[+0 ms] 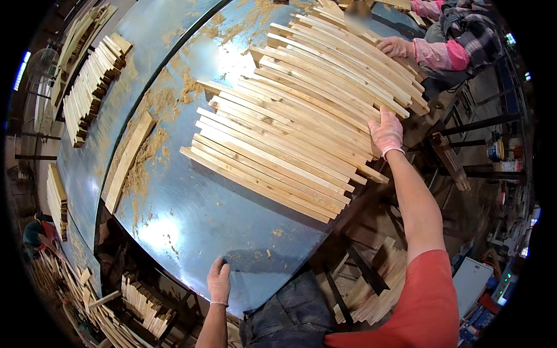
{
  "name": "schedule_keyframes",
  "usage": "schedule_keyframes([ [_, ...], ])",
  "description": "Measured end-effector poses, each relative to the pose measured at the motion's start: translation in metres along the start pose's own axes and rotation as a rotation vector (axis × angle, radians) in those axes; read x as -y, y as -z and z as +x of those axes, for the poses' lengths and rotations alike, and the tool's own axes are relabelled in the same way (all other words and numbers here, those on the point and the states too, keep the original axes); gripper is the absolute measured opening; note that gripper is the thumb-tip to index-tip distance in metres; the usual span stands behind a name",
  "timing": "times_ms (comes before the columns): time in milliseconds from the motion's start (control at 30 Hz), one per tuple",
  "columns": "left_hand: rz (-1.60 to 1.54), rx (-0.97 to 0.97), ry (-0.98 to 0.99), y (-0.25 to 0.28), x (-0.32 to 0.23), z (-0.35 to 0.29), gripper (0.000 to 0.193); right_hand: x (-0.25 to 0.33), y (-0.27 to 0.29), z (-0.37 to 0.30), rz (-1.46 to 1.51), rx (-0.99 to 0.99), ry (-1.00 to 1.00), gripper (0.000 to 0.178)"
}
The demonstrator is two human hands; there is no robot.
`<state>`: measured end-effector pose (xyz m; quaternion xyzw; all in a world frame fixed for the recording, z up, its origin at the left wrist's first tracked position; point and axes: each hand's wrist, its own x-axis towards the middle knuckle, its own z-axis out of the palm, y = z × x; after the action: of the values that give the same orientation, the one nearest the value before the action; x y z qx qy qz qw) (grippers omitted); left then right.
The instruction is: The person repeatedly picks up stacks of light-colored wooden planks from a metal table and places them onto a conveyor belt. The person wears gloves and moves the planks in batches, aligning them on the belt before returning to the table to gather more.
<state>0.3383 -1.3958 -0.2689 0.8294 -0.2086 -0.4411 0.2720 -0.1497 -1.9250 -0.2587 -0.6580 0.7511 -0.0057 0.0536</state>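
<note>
A wide row of pale wooden strips (pixel 284 136) lies side by side on the metal table, their ends stepped unevenly. My right hand (pixel 386 132), in a light knitted glove, rests against the strips' right-hand ends, its thumb and fingers apart. Near the table's front edge is my left hand (pixel 219 283), gloved too; its fingers point away from me over the bare metal, and no wood is in it. Some of its fingers are hidden. Across the table, a co-worker's gloved hand (pixel 396 47) touches the far strips' right ends.
The shiny metal table (pixel 180 243) carries sawdust (pixel 152 156) and a single loose board (pixel 130 159) at its left. Beyond a gap, another stack of strips (pixel 93 87) sits on a second surface. Lower left are wood piles (pixel 145 304). Metal framing (pixel 476 127) stands at right.
</note>
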Motion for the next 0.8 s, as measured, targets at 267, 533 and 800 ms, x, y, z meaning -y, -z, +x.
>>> schedule_keyframes([
  [267, 0.397, -0.146, -0.121, -0.046, -0.07, 0.039, 0.061, 0.028, 0.037, -0.009, 0.06, 0.104, -0.071, 0.063],
  [533, 0.192, -0.192, -0.187, -0.056, -0.07, 0.075, 0.059, 0.046, 0.004, -0.178, 0.408, 0.399, 0.265, 0.058],
  [800, 0.368, -0.107, -0.336, 0.039, -0.014, 0.135, 0.054, 0.096, -0.049, -0.183, 0.75, 0.415, 0.197, 0.065],
])
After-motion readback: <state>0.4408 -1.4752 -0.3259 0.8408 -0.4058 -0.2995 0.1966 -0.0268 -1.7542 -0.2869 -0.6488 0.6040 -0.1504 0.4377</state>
